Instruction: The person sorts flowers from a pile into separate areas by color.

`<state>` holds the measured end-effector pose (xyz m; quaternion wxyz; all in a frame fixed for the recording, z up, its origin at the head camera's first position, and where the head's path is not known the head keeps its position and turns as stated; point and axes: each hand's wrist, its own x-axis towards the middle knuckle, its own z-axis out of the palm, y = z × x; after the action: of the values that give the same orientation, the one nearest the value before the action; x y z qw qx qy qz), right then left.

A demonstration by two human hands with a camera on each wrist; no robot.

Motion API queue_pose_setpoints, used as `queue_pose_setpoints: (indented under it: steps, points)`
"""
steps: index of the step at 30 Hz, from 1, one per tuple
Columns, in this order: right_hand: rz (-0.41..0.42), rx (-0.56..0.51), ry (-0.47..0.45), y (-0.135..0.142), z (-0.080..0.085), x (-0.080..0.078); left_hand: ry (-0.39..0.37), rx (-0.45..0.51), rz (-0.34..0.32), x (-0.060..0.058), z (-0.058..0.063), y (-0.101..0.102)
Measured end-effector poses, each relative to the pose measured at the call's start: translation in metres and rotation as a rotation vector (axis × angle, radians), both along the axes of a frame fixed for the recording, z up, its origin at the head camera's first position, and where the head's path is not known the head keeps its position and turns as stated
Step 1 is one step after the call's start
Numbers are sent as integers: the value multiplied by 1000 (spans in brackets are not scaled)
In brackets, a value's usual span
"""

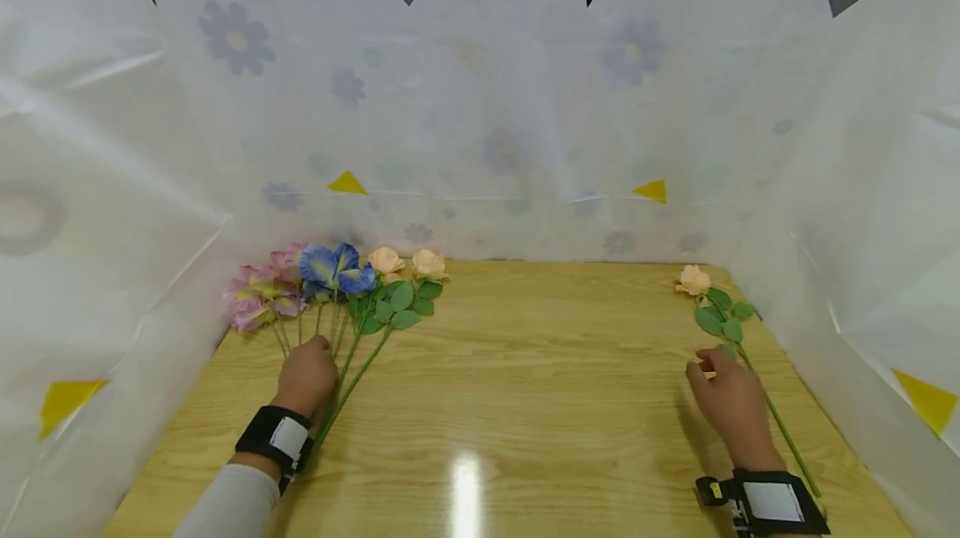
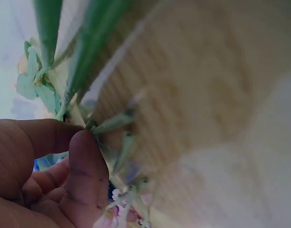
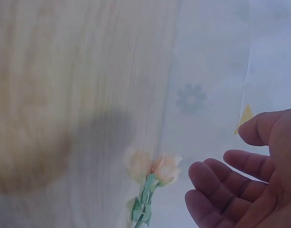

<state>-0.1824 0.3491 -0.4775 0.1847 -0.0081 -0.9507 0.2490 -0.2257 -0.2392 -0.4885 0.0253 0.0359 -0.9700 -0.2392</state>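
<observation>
In the head view my left hand is over a row of artificial flowers at the table's left. Its thumb and forefinger pinch a thin green stem; which bloom it carries I cannot tell. Pink flowers lie leftmost, then a blue iris, then two peach roses with long leafy stems passing right of the hand. My right hand, fingers loosely bent and holding nothing, hovers beside the stem of a single peach rose on the right. The right wrist view shows this hand apart from the rose.
The flowers lie on a wood-grain table. White plastic sheeting with printed flowers surrounds it at the back and both sides. Yellow and dark triangles mark the sheeting. Each wrist wears a black strap.
</observation>
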Motion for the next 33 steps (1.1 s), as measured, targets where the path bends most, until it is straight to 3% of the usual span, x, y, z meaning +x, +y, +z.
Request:
queue_pose_setpoints:
  steps: [7,12,20,26,33]
  points:
    - [18,-118,-27,-26,-11,1,55,199,59,12,11,-1]
    - [72,-174,-43,-58,-16,-5,64,308,64,23,21,17]
    - [180,-277,-71,-118,-16,-15,200,355,-74,49,38,74]
    - [280,-300,-44,-158,-12,-13,241,478,-181,69,30,118]
    - [434,-399,-51,-207,12,5,214,567,-284,83,19,159]
